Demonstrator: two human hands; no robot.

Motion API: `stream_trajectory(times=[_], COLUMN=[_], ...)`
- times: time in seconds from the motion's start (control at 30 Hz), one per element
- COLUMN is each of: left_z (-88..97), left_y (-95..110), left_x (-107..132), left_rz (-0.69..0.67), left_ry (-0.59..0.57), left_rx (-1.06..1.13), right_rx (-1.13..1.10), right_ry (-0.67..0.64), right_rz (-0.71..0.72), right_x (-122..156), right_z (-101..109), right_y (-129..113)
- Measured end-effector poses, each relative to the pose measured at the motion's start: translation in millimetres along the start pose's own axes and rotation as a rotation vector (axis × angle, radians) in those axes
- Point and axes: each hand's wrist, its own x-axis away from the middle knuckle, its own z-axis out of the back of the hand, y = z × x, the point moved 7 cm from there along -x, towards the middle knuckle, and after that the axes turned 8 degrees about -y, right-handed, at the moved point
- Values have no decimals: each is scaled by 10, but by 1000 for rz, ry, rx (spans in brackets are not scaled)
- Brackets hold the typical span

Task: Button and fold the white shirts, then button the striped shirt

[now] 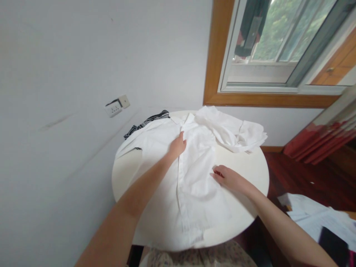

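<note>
"Shirt (194,174) edges: which can't you make out?"

"Its left border fades into the white round table (247,168), and your left forearm (146,188) crosses it. The garment also covers most of a black-and-white striped cloth (152,119) at far left. Papers (314,218) at lower right run out of view."

"And your hands?"

"Your left hand (178,145) rests on the button strip (180,170), index finger stretched forward, thumb slightly apart; you can't tell whether it pinches fabric. Your right hand (224,175) is half curled at the right side edge, and any grip there is equally unclear."

"How does it look?"

"White, thin and lightly wrinkled. It lies front up across the table before you, collar (185,119) at the far side, hem (191,237) nearest you, one sleeve (236,133) bunched at right."
</note>
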Motion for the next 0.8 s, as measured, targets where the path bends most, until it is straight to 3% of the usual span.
stream_trajectory(times=[0.1, 0.2, 0.3, 0.4, 0.47, 0.6, 0.8], left_z=[-57, -93, -113, -121, -123, -120, -190], left_y=[8, -26, -35, 24, 64, 79, 100], left_x=[141, 197, 208, 229, 257, 293, 279], left_rz=[-7, 8, -7, -106, -161, -164, -228], left_ry=[29, 91, 97, 57, 35, 57, 86], left_rx=[-15, 21, 54, 81, 74, -8, -64], right_rx=[-72, -375, -723, -822, -723, -270, 164], right_ry=[80, 171, 292, 426, 441, 278, 16], right_rz=[-30, -26, -67, -105, -106, -121, -334], right_x=[-38, 2, 136, 343, 482, 684, 858], right_z=[-37, 18, 146, 364, 520, 655, 383], right_y=[-37, -37, 43, 114, 113, 66, 364])
